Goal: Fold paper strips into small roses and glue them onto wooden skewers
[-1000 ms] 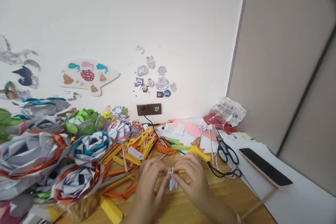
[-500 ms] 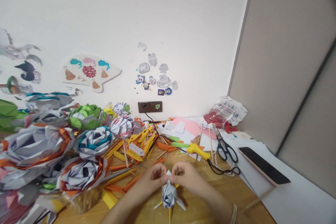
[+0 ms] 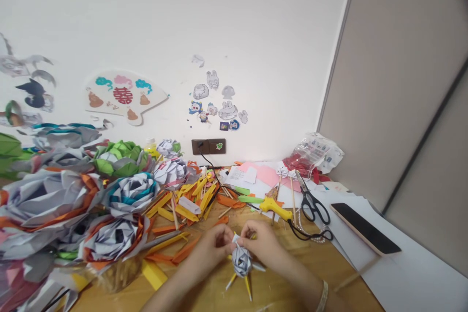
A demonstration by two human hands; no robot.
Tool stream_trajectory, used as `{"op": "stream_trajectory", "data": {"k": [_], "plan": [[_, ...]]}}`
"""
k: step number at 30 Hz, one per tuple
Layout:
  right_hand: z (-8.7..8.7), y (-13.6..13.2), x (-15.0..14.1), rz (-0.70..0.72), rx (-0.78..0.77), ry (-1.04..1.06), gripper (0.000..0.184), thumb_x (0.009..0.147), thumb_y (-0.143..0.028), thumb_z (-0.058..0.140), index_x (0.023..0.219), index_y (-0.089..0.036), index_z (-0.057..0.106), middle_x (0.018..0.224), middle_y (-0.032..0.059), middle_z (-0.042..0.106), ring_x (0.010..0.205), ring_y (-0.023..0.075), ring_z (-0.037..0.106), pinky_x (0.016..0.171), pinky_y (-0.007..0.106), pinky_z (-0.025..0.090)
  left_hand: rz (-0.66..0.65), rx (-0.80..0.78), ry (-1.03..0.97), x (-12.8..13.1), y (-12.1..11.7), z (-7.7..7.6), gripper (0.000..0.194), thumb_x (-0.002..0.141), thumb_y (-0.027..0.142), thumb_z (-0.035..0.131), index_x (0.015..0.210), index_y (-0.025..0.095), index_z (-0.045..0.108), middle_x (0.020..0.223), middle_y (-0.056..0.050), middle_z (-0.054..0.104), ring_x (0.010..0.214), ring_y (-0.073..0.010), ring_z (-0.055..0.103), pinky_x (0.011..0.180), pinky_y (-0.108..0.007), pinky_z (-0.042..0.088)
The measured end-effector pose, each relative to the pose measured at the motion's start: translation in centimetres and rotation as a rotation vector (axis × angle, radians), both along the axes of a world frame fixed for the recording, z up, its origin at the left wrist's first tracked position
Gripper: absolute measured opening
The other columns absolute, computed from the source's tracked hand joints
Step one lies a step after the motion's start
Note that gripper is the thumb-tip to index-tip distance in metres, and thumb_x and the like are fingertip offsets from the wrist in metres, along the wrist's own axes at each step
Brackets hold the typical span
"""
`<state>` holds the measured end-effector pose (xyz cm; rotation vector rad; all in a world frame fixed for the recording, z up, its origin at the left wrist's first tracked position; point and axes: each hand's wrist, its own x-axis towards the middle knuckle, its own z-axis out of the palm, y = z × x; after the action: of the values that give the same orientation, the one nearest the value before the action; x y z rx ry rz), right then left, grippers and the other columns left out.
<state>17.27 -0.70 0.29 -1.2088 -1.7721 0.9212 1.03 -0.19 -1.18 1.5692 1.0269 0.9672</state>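
Observation:
Low in the middle of the head view, a white folded paper flower (image 3: 242, 262) is between my two hands, over the wooden table. Thin yellow and white strips stick out from under it toward me. My left hand (image 3: 218, 244) pinches a white paper petal at the flower's far edge with thumb and curled fingers. From the other side, my right hand (image 3: 259, 243) pinches at the same petal, its fingertips close to the left ones. The exact contact of the fingertips is partly hidden.
Large paper flowers (image 3: 54, 200) crowd the left side. Yellow and orange paper strips (image 3: 190, 204) lie beyond my hands. A yellow glue gun (image 3: 276, 208), black-handled scissors (image 3: 314, 207) and a phone (image 3: 365, 228) on white sheets (image 3: 413, 273) are to the right.
The paper flower has turned and shifted slightly right and up, so its spiral centre and the yellow strips below show more. Both hands stay pinched at its far edge.

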Motion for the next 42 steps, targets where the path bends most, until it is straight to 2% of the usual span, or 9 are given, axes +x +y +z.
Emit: {"op": "stream_trajectory", "data": {"k": [3,8,13,17,23,27,32,37,42], "plan": [[-0.1,0.3,0.2,0.014,-0.042,0.051,0.009,0.064,-0.011,0.065,0.061,-0.016,0.057,0.061,-0.0030,0.058,0.061,0.0125,0.053,0.056,0.022,0.040,-0.011,-0.118,-0.035,-0.1,0.3,-0.1,0.041,0.050,0.046,0.077,0.060,0.014,0.054,0.054,0.002,0.055,0.051,-0.0103,0.047,0.052,-0.022,0.035],[-0.8,0.8,0.7,0.145,-0.193,0.154,0.010,0.059,-0.009,0.065,0.062,-0.014,0.057,0.063,-0.0019,0.061,0.061,0.0117,0.055,0.058,0.022,0.041,0.057,-0.091,0.014,-0.1,-0.3,0.5,0.035,0.053,0.043,0.076,0.057,0.014,0.056,0.055,-0.002,0.062,0.052,-0.0127,0.052,0.051,-0.023,0.037],[-1.4,1.1,1.1,0.209,-0.288,0.247,0.014,0.057,-0.014,0.069,0.062,-0.013,0.056,0.062,-0.0012,0.061,0.056,0.0107,0.054,0.054,0.021,0.040,0.040,-0.137,0.005,-0.1,-0.7,1.0,0.036,0.049,0.039,0.078,0.053,0.015,0.052,0.052,-0.001,0.061,0.050,-0.0127,0.052,0.048,-0.023,0.036],[-1.2,0.7,0.9,0.130,-0.214,0.145,0.013,0.056,-0.010,0.068,0.058,-0.014,0.056,0.059,-0.0024,0.058,0.054,0.0095,0.051,0.049,0.019,0.037,0.050,-0.113,0.060,0.2,-0.9,1.0,0.031,0.054,0.034,0.075,0.053,0.015,0.051,0.051,0.001,0.057,0.049,-0.0107,0.049,0.048,-0.021,0.034],[-1.1,0.1,0.2,0.084,-0.131,0.028,0.009,0.059,-0.010,0.067,0.059,-0.014,0.059,0.057,-0.0023,0.060,0.053,0.0103,0.053,0.048,0.018,0.038,0.129,0.103,0.278,0.5,-1.5,1.4,0.024,0.057,0.023,0.069,0.046,0.016,0.050,0.047,0.003,0.054,0.048,-0.0100,0.045,0.046,-0.020,0.031],[-0.7,0.1,0.4,0.136,-0.097,0.007,0.003,0.063,-0.011,0.064,0.064,-0.014,0.063,0.059,-0.0015,0.063,0.055,0.0106,0.054,0.051,0.019,0.040,0.032,0.066,0.171,-0.3,-0.8,1.8,0.027,0.058,0.033,0.073,0.051,0.014,0.056,0.051,0.000,0.060,0.051,-0.0117,0.051,0.050,-0.021,0.037],[-0.1,-0.2,0.6,0.123,0.105,-0.055,0.009,0.065,-0.008,0.061,0.062,-0.016,0.064,0.064,-0.0015,0.064,0.062,0.0120,0.057,0.058,0.021,0.040,-0.113,-0.230,-0.105,-1.3,-0.2,1.6,0.044,0.065,0.052,0.066,0.085,0.014,0.062,0.067,-0.002,0.065,0.057,-0.0131,0.058,0.052,-0.023,0.044],[-0.1,-0.1,0.6,0.157,0.371,-0.088,0.013,0.068,-0.006,0.062,0.062,-0.017,0.062,0.062,-0.0025,0.062,0.064,0.0127,0.055,0.060,0.022,0.039,-0.170,-0.253,-0.158,-1.0,-0.4,0.7,0.036,0.065,0.047,0.069,0.072,0.015,0.055,0.057,0.003,0.060,0.043,-0.0091,0.053,0.040,-0.019,0.042],[0.8,-0.1,0.9,0.308,0.720,-0.215,0.023,0.086,-0.015,0.047,0.067,-0.019,0.060,0.064,0.0016,0.060,0.067,0.0156,0.053,0.062,0.026,0.041,-0.097,-0.190,-0.207,-0.5,-0.2,0.8,0.040,0.060,0.050,0.071,0.064,0.016,0.051,0.048,0.004,0.056,0.038,-0.0091,0.051,0.036,-0.019,0.039]]}}
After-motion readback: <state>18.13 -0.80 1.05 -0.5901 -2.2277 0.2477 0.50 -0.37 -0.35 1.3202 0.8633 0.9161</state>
